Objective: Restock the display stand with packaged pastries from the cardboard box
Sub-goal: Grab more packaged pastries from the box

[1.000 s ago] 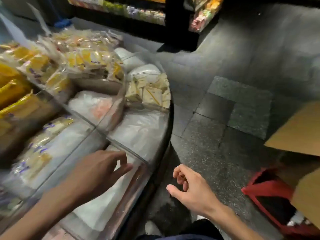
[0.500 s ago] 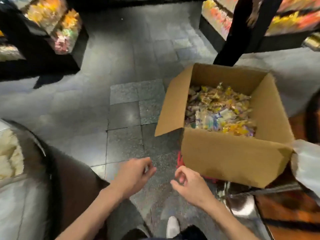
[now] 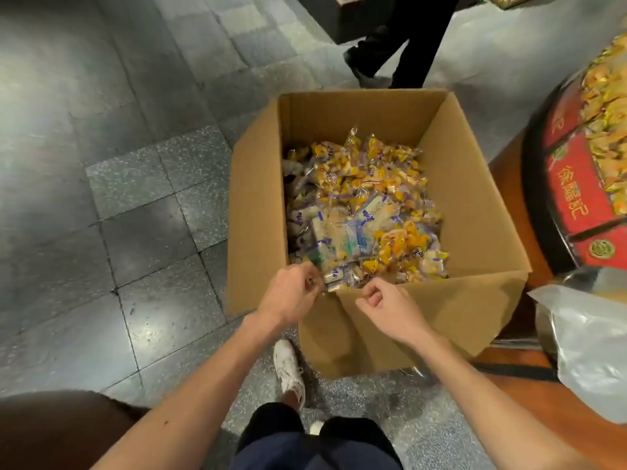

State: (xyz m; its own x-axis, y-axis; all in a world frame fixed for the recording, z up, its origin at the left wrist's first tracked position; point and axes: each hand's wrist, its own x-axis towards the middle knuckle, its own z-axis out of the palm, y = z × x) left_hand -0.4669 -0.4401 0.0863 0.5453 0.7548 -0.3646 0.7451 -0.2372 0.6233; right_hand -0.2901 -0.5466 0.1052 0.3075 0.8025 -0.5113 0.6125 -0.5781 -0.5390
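Wide grey tiled floor (image 3: 135, 198) fills the view, and square in the middle of it sits the cardboard box (image 3: 475, 205), flaps thrown open, its near flap folded down toward the person. To the right, the round display stand (image 3: 570, 198) curves in at the edge of the picture, red panels on its side and yellow packs heaped on top; a pale plastic bag (image 3: 590, 351) lies just below it. Someone else's dark trouser legs (image 3: 407, 39) stand beyond the box.

Inside the box: a deep jumble of packaged pastries (image 3: 366, 205), clear wrappers with yellow and purple print, filling the bottom from wall to wall. Plenty of stock left in there!

Now the hands. The left hand (image 3: 291, 293) is at the near rim, fingers curled together right against the closest wrappers; whether it has actually pinched one, I cannot tell, the fingertips are tucked out of sight. The right hand (image 3: 390, 308) hovers over the folded near flap, fingers loosely curled with nothing in them, just short of the packs.

So this looks like the pick-up step: reaching in for a fresh load. The next move, I'd judge, calls for both hands to dip past the rim, gather a bunch of those slippery wrappers, lift clear of the flaps and swing over to the stand.
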